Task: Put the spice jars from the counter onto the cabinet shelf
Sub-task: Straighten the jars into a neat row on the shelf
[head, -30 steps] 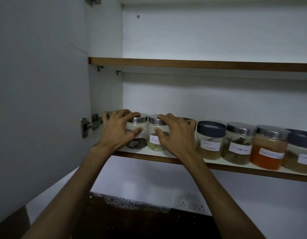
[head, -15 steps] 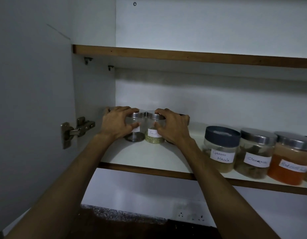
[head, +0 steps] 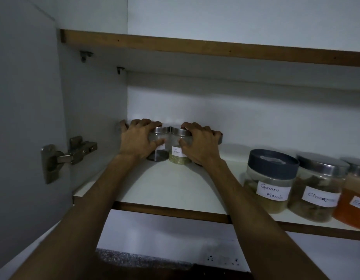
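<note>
Small glass spice jars with steel lids stand at the back left of the lower cabinet shelf (head: 171, 190). My left hand (head: 139, 140) wraps a jar with dark contents (head: 159, 155) and hides whatever is left of it. My right hand (head: 199, 143) grips the jar of greenish seeds (head: 178, 158), labelled "Fenn…", and covers another steel-lidded jar (head: 220, 138) behind it. The two middle jars touch each other. Both forearms reach up over the shelf's front edge.
Larger labelled jars line the shelf front at the right: Garam Masala (head: 271, 180), a cinnamon jar (head: 318, 188), an orange-red powder jar (head: 355, 201). The open door with its hinge (head: 68, 156) stands at the left. An upper shelf (head: 195, 46) hangs overhead. Below are the counter and a wall socket (head: 222, 259).
Both hands have pushed the small jars from the shelf's front edge to the back wall. The camera has moved closer and higher.
</note>
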